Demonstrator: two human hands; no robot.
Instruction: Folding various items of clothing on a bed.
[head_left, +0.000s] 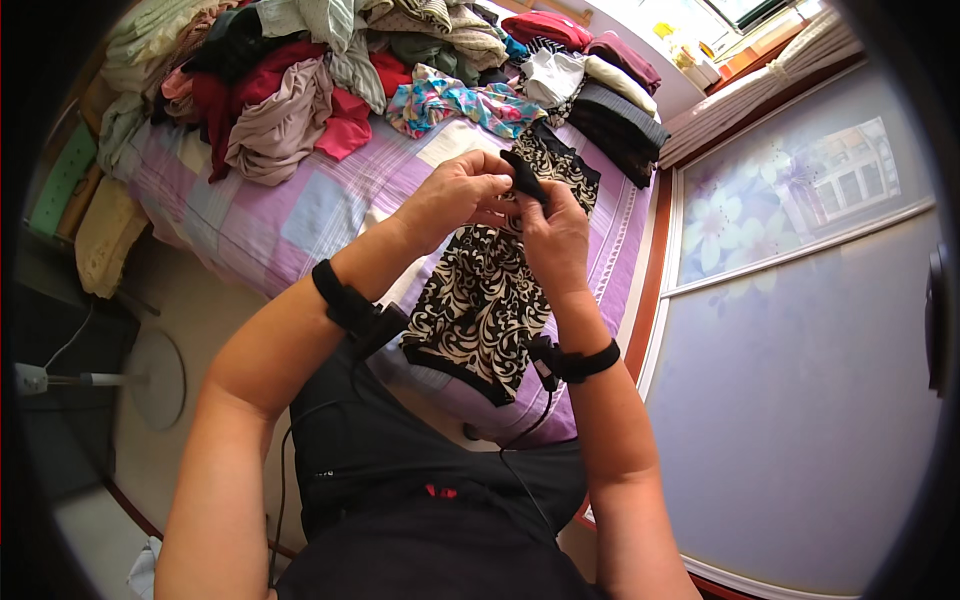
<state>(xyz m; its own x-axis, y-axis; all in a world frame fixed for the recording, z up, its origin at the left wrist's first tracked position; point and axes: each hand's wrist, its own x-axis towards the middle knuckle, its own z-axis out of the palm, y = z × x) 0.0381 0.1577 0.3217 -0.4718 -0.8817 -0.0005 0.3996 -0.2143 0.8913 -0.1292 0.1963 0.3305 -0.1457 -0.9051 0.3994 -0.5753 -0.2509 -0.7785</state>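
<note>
A black-and-cream garment with a scroll pattern (480, 300) lies on the bed before me, its lower end edged with a black band. Above its middle, my right hand (556, 236) pinches a bunched piece of black cloth (523, 176) between thumb and fingers. My left hand (461, 187) grips the other side of this black cloth with thumb and fingertips. Whether the cloth is part of the patterned garment is hidden by my hands. The garment's far part, with black edging, spreads beyond my hands.
A checked purple bedsheet (315, 210) covers the bed. Heaped clothes (281, 124) fill its far left side, and folded clothes (619, 112) are stacked at the far right. A blue floral cloth (457, 101) lies between them. Sliding wardrobe doors (787, 360) stand close on the right.
</note>
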